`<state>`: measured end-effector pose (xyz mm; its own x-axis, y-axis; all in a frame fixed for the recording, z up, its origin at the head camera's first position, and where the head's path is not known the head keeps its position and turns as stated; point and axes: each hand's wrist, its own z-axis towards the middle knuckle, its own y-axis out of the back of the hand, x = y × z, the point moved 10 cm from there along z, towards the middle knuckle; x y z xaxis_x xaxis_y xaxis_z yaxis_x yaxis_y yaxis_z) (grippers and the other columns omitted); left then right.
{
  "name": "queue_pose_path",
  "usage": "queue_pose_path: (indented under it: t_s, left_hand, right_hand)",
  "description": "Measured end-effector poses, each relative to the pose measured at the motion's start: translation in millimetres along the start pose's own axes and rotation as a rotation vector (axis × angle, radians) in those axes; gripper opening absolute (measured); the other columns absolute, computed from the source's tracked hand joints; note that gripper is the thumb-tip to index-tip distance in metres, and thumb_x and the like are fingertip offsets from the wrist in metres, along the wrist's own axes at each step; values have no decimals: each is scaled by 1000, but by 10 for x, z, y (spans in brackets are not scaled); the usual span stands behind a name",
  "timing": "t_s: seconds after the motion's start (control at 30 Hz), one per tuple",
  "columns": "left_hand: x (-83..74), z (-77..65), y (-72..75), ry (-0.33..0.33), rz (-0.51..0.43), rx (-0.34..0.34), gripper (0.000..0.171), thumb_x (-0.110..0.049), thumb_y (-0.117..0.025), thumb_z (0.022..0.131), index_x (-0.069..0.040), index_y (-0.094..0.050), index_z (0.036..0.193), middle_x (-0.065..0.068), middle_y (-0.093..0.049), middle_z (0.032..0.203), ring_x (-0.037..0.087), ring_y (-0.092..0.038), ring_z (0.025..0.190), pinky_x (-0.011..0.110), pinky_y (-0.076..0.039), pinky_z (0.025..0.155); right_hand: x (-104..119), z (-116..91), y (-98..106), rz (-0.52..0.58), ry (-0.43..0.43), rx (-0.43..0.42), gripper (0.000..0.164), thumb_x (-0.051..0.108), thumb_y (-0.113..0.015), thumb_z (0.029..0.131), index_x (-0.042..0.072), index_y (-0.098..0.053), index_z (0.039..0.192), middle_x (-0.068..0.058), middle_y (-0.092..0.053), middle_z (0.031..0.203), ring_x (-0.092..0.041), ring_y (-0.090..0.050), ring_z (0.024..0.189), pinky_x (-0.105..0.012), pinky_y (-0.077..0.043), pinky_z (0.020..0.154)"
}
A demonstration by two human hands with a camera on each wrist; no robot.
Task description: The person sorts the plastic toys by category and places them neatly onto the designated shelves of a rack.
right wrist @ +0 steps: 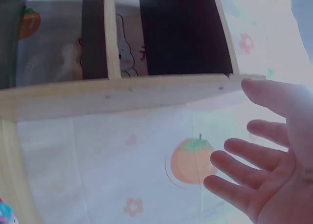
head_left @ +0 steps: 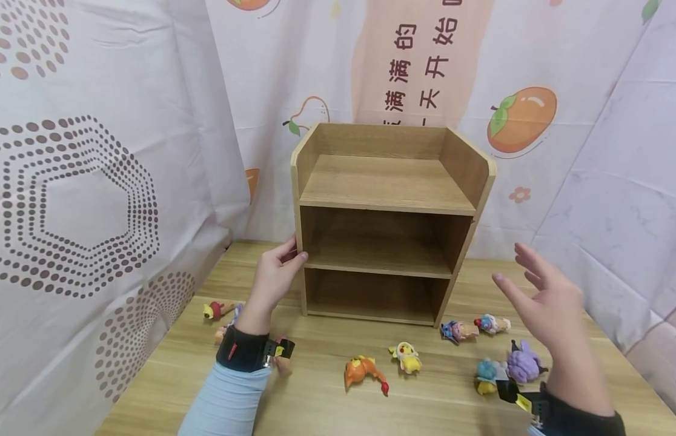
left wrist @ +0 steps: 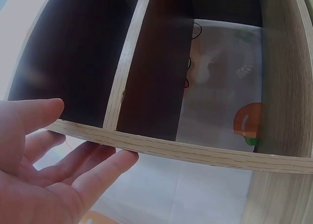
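A light wooden shelf unit [head_left: 376,209] stands upright on the table, its bare compartments facing me. My left hand [head_left: 275,272] holds its left side panel, thumb at the front edge and fingers along the outer face. The left wrist view shows the same hand [left wrist: 54,170] with thumb and fingers on either side of the panel edge [left wrist: 195,152]. To the right of the unit my right hand [head_left: 553,306] is raised, fingers spread and holding nothing. In the right wrist view this hand [right wrist: 274,160] has its thumb tip close to the unit's side edge [right wrist: 195,79].
An orange toy figure [head_left: 362,370] and a yellow one [head_left: 406,357] lie in front of the unit. A purple figure [head_left: 524,363] and several others lie at the right. More small figures, such as a red-and-yellow one [head_left: 214,310], lie around my left wrist. Printed cloths hang behind.
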<state>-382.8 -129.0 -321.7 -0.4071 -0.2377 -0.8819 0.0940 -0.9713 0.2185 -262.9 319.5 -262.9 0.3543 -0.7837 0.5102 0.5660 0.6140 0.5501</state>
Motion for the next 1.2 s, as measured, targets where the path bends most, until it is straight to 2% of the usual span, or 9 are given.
queue_pose_path:
  t_s: [0.1, 0.17, 0.23, 0.5, 0.83, 0.9, 1.07, 1.13, 1.2]
  left_hand:
    - [12, 0, -3, 3, -6, 7, 51, -12, -69, 97, -3, -53, 145, 21, -63, 134, 34, -63, 120, 41, -55, 94]
    - [19, 1, -4, 9, -18, 9, 52, -12, -69, 97, -3, -53, 145, 21, -62, 135, 34, -63, 120, 41, -54, 95]
    - [22, 7, 1, 13, -23, 9, 52, -13, -70, 97, -3, -53, 145, 21, -61, 135, 34, -63, 121, 42, -54, 95]
    - [16, 19, 11, 29, -39, 5, 51, -11, -70, 97, -3, -53, 145, 20, -61, 136, 33, -62, 121, 41, -54, 95]
    - [23, 6, -3, 23, -66, -3, 50, -12, -71, 96, -3, -56, 143, 20, -62, 135, 32, -63, 121, 40, -53, 96]
    - [12, 12, -4, 17, -66, -3, 49, -12, -71, 97, -4, -57, 143, 19, -62, 135, 33, -63, 120, 41, -53, 96]
    - [7, 10, -1, 25, -68, -2, 49, -10, -71, 96, -3, -56, 143, 20, -61, 135, 33, -63, 120, 43, -53, 96]
    - [13, 7, 0, 32, -60, -3, 50, -10, -70, 97, -2, -55, 144, 21, -61, 136, 34, -63, 121, 43, -53, 97]
    - [17, 6, -1, 34, -51, -2, 51, -10, -70, 97, -2, -54, 144, 22, -60, 137, 35, -62, 121, 44, -53, 97]
  right_hand:
    - [-63, -6, 49, -21, -1, 25, 69, 19, -79, 91, 15, -49, 153, -26, -56, 140, -58, -58, 112, 3, -35, 79]
    - [-104, -4, 65, -33, 5, 49, 69, 19, -79, 91, 15, -49, 153, -29, -56, 139, -62, -58, 108, 4, -33, 77]
    - [-145, 3, 81, -41, 9, 74, 69, 19, -79, 92, 14, -48, 153, -30, -55, 140, -62, -57, 108, 4, -32, 79]
    - [-302, -7, 120, -58, -48, 186, 70, 25, -76, 95, 13, -43, 156, -32, -48, 145, -65, -53, 111, 3, -33, 72]
    - [-509, -25, 121, -66, -12, 256, 70, 25, -73, 96, 13, -41, 157, -34, -47, 145, -60, -50, 116, 5, -25, 85]
    - [-579, -22, 117, -85, -21, 286, 70, 26, -73, 97, 13, -40, 157, -37, -48, 142, -61, -51, 114, -9, -42, 94]
    - [-696, 12, 100, -112, -15, 349, 71, 29, -74, 96, 11, -42, 156, -37, -50, 139, -61, -54, 112, -12, -49, 84]
    - [-723, 31, 92, -113, -2, 366, 70, 28, -75, 95, 9, -44, 155, -36, -52, 138, -60, -54, 112, 2, -34, 75]
    - [-744, 45, 87, -124, 8, 383, 70, 28, -75, 95, 7, -44, 154, -37, -53, 136, -61, -55, 111, -11, -49, 82]
